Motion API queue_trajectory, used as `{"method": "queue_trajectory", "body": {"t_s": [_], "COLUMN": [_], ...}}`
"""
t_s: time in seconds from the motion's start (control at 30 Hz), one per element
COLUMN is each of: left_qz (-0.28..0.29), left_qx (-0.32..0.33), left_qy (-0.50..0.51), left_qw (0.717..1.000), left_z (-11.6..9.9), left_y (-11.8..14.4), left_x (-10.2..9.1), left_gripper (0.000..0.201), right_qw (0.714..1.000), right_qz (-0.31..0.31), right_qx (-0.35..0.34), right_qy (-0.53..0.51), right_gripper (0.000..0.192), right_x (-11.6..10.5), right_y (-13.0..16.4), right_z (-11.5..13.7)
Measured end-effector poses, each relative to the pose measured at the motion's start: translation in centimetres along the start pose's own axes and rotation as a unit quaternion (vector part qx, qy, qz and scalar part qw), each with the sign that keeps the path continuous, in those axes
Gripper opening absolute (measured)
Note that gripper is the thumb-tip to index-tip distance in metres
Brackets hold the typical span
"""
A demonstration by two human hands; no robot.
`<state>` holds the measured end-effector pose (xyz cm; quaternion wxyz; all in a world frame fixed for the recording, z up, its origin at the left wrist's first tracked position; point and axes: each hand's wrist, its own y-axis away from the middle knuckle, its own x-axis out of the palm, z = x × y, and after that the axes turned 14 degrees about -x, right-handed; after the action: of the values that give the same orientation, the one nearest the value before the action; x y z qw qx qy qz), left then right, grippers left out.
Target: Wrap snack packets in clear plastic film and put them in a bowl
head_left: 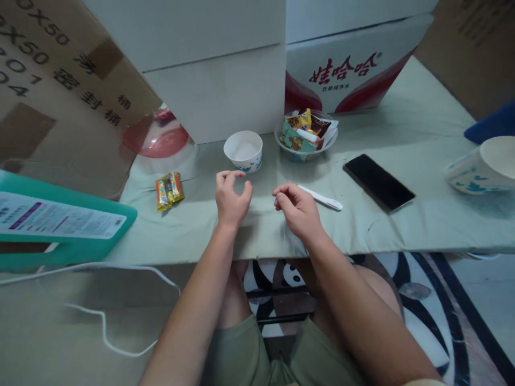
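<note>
My left hand point(233, 197) hovers over the cloth-covered table point(201, 230), thumb and fingers curved and apart, with nothing between them. Just beyond it stands a white paper bowl point(244, 150) with a blue pattern at its base. My right hand point(296, 210) is closed, its thumb near the curled fingers; whatever may be inside is hidden. Beside that hand lies a slim white tool point(322, 198), perhaps a utility knife. Further back, a clear bowl point(330, 140) holds a patterned paper cup point(295, 138) and several wrapped snacks point(311, 124).
Two small yellow packets point(169, 191) lie at the left, near a translucent red-and-clear container point(159, 136). A black phone point(378, 181) and a large paper tub point(483, 166) are on the right. Cardboard boxes point(217, 91) line the back; a green jug point(64, 220) stands left.
</note>
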<state>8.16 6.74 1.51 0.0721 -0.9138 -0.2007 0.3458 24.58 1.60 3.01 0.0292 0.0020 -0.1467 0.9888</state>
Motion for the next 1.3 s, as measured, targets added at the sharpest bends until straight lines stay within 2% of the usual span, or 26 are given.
{"method": "queue_trajectory", "body": {"t_s": [0.07,0.17,0.37,0.47,0.57,0.7,0.8,0.87,0.93,1.0,1.13,1.2,1.3], "left_qz": [0.002,0.002,0.017,0.040,0.089,0.124,0.140,0.156,0.171,0.191,0.220,0.224,0.218], "left_qx": [-0.007,-0.010,-0.025,-0.026,-0.028,-0.005,0.008,0.009,0.011,0.013,0.009,0.012,0.015], "left_qy": [0.006,0.014,0.017,0.030,0.058,0.080,0.098,0.113,0.125,0.132,0.136,0.140,0.140], "left_qw": [1.000,1.000,0.999,0.998,0.994,0.989,0.985,0.981,0.977,0.973,0.966,0.964,0.966], "left_z": [-0.1,-0.4,-1.8,-3.0,-3.3,-2.1,-1.5,-1.6,-1.8,-2.1,-2.3,-2.3,-2.3], "left_y": [-0.1,0.2,1.0,0.9,1.1,1.8,1.8,1.3,0.8,0.5,0.2,0.1,0.0], "left_x": [-0.3,-0.5,0.0,0.8,2.0,3.4,4.0,4.3,4.5,4.7,5.1,5.2,5.2], "left_gripper": [0.017,0.017,0.018,0.020,0.020,0.016,0.016,0.016,0.016,0.016,0.016,0.016,0.015], "right_qw": [1.000,0.999,0.997,0.998,0.999,0.993,0.964,0.937,0.917,0.903,0.886,0.892,0.919], "right_qz": [0.023,0.036,-0.013,0.010,0.001,-0.080,-0.149,-0.171,-0.156,-0.108,-0.029,-0.023,-0.057], "right_qx": [-0.010,-0.001,0.075,0.051,0.024,-0.005,-0.040,-0.046,-0.042,-0.032,-0.015,-0.014,-0.012], "right_qy": [-0.002,-0.012,-0.025,-0.044,-0.028,0.082,0.217,0.300,0.365,0.415,0.463,0.452,0.389], "right_gripper": [0.018,0.019,0.019,0.019,0.019,0.022,0.030,0.037,0.044,0.046,0.032,0.024,0.018], "right_x": [0.2,0.3,0.8,0.9,0.1,-2.3,-4.9,-6.5,-7.7,-8.5,-8.8,-8.9,-9.4], "right_y": [0.1,0.1,-0.8,-1.4,-1.7,-2.0,-3.0,-4.1,-5.5,-7.0,-9.6,-10.5,-11.0], "right_z": [0.5,-0.4,-3.3,-2.9,-2.4,-2.1,-1.8,-1.7,-1.9,-2.3,-3.5,-4.0,-4.0]}}
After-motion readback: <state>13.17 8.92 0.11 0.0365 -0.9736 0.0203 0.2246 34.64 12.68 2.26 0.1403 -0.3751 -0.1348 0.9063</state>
